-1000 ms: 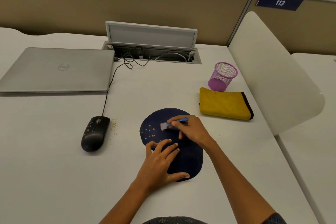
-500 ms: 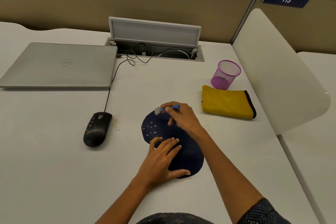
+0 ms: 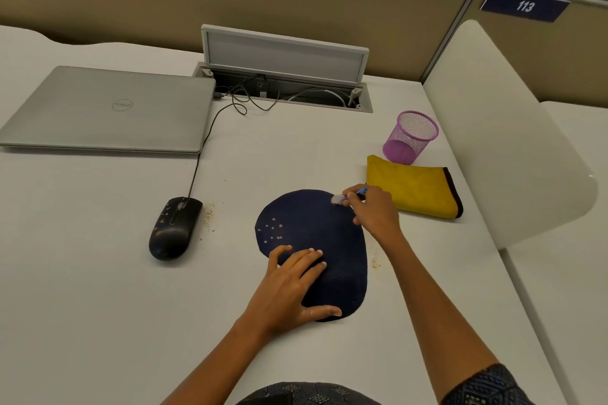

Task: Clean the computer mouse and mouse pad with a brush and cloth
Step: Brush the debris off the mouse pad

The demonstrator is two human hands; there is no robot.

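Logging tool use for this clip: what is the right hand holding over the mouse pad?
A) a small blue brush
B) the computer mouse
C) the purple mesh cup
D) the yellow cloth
A: the right hand pinches a small blue brush, bristles at the far edge of the mouse pad; the yellow cloth lies untouched beside it.

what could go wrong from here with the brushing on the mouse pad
1. The brush works at the far right edge of the mouse pad, close to the yellow cloth, so swept grit may land on the cloth.
2. Crumbs lie on the desk beside the mouse, and more right of the pad; they may get dragged back on.
3. The left hand covers the pad's near part, which may go unbrushed.
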